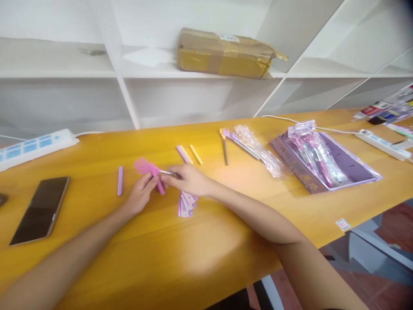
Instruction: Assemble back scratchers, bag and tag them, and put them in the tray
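Note:
Over the middle-left of the table, my left hand (142,193) pinches a pink piece with a fan-shaped, blurred head (145,165). A short pink tube (160,187) shows just below its fingertips. From the pink piece a thin metal rod (167,173) runs to my right hand (190,178), whose fingers are closed around its other end. Fanned purple-and-white printed cards (186,204) lie below my right hand. Behind the hands rest a purple tube (182,155) and two yellow tubes (195,154); another purple tube (120,181) lies to the left.
Metal rods with yellow and purple claw-like heads (225,146) lie beside clear plastic wrapping (263,153). An open purple box (351,165) holds bagged pink items. A phone (40,211) and power strip (37,148) occupy the left. A taped parcel (222,54) sits on the shelf.

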A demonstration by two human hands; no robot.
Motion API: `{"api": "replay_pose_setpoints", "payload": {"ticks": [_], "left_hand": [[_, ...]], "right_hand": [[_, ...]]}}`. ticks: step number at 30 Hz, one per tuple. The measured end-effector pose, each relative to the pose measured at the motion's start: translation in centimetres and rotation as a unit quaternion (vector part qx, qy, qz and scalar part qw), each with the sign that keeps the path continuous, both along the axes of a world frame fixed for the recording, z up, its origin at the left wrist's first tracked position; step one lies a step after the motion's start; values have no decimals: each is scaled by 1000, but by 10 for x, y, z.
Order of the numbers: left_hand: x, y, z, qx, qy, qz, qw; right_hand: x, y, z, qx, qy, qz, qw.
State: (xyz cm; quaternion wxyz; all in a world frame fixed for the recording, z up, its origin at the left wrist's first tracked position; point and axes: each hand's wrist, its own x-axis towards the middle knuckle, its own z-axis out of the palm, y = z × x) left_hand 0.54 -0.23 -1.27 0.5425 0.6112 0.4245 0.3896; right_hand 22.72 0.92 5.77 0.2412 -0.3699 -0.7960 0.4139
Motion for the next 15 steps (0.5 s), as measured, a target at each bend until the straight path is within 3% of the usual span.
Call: {"api": "replay_pose_setpoints", "payload": {"ticks": [4, 6, 9, 11, 15], "left_hand": [[3, -3, 8, -14, -17, -22, 1000], [4, -5, 11, 8, 33, -57, 998], [5, -9, 14, 62, 149, -118, 980], [7, -11, 14, 105, 210, -148, 961], [8, -11, 12, 163, 239, -182, 940]], "right_hand": [[6, 8, 6, -43, 199, -83, 976], [5, 6, 10, -77, 342, -128, 928], [2, -1, 17, -119, 517, -140, 836], [0, -7, 20, -148, 554, -135, 808], [-2, -14, 23, -176, 573, -101, 794]]}}
